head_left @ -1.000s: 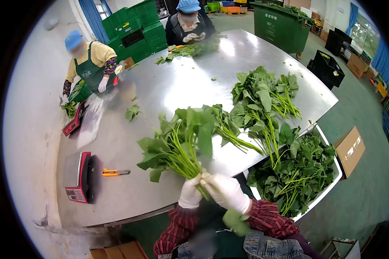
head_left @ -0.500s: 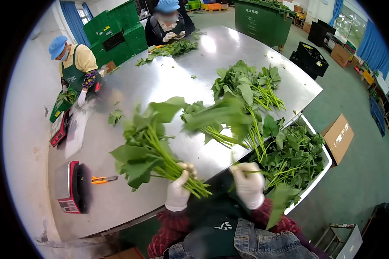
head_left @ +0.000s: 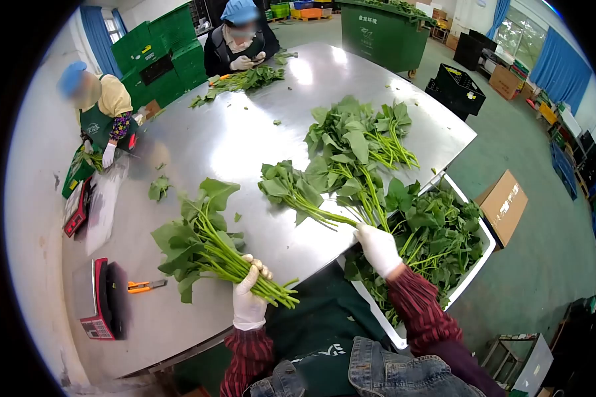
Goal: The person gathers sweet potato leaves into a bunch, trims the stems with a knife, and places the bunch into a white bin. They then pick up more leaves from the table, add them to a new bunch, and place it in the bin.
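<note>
Reached the right hand farther away from the left hand since half a second ago, out to loose leafy stems at the near edge of the steel table; no longer showing a leaf across the right sleeve. Cannot tell whether pinching a stem there or only touching, with the fingertips partly hidden. Gripping a bunch of long-stemmed leafy greens in the left hand, fingers wrapped round the lower stems, leaves fanned out above the tabletop, stem ends jutting past the glove.

Could shed stems from the bunch if loosening the left fingers, given the uneven, splayed ends. Could drag neighbouring stems over the edge, toward the white tub of greens, by tugging at a tangled one. Could tear or bruise leaves by pulling hard. Could knock the orange utility knife near the red scale by swinging the bunch too far left.
</note>
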The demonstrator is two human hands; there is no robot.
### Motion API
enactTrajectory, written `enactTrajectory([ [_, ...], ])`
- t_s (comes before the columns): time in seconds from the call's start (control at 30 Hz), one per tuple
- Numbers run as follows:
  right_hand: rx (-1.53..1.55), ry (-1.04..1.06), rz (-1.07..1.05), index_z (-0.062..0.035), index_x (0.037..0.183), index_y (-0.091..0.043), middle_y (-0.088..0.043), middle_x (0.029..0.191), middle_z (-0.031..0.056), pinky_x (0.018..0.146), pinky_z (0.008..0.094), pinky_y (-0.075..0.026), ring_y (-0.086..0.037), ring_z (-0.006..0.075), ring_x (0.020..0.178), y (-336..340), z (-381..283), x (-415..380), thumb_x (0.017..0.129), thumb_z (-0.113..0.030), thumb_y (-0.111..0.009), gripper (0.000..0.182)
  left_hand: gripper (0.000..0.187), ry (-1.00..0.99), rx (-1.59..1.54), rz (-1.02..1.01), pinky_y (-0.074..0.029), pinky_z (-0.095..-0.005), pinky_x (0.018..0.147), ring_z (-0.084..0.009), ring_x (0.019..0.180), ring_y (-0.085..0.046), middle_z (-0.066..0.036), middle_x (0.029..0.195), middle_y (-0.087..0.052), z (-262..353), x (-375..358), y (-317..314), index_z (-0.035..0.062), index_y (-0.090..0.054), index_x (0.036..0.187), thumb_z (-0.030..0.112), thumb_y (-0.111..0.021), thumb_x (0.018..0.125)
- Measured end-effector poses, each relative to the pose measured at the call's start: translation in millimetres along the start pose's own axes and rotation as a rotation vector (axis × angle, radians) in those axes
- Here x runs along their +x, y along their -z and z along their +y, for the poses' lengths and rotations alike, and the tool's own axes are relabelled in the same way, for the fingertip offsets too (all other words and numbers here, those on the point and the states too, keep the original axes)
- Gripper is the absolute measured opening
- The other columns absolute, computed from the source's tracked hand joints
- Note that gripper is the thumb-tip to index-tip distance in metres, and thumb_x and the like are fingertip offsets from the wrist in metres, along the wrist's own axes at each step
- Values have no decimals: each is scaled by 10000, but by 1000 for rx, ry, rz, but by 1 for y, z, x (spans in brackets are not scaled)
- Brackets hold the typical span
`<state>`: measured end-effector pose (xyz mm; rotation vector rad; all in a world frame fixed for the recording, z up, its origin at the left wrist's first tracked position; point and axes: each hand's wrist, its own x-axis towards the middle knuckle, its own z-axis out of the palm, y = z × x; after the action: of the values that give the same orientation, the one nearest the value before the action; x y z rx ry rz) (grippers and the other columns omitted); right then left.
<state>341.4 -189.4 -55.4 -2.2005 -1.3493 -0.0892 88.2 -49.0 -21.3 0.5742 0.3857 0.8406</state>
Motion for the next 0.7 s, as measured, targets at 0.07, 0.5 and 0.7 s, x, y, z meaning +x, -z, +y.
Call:
enactTrajectory([
  [0.07, -166, -2, -21, -15, 731, -548, -593, 675, 174, 573, 415, -476, -605, 335, 625, -29, 10, 23, 787, -104, -528, 107, 237, -22, 10, 16, -422, -297, 714, -160, 763, -503, -39, 852, -525, 6, -2, 2, 71, -497, 1048, 14, -587, 836],
  [0.5, 811, -281, -288, -15, 799, -582, -539, 576, 24, 430, 230, -406, -475, 79, 420, 57, -71, 47, 916, -228, -513, 253, 222, -60, 3, 103, -439, -294, 718, -154, 761, -513, -42, 847, -524, 7, 1, 8, 77, -504, 1035, 10, -585, 840],
  [0.7, 1248, -321, -393, 5, 874, -571, -634, 749, 61, 432, 180, -366, -454, 51, 454, 28, -99, 7, 917, -235, -528, 248, 222, 17, 8, 102, -439, -306, 716, -174, 763, -520, -66, 853, -538, 2, -4, 5, 57, -500, 1028, -29, -565, 834],
])
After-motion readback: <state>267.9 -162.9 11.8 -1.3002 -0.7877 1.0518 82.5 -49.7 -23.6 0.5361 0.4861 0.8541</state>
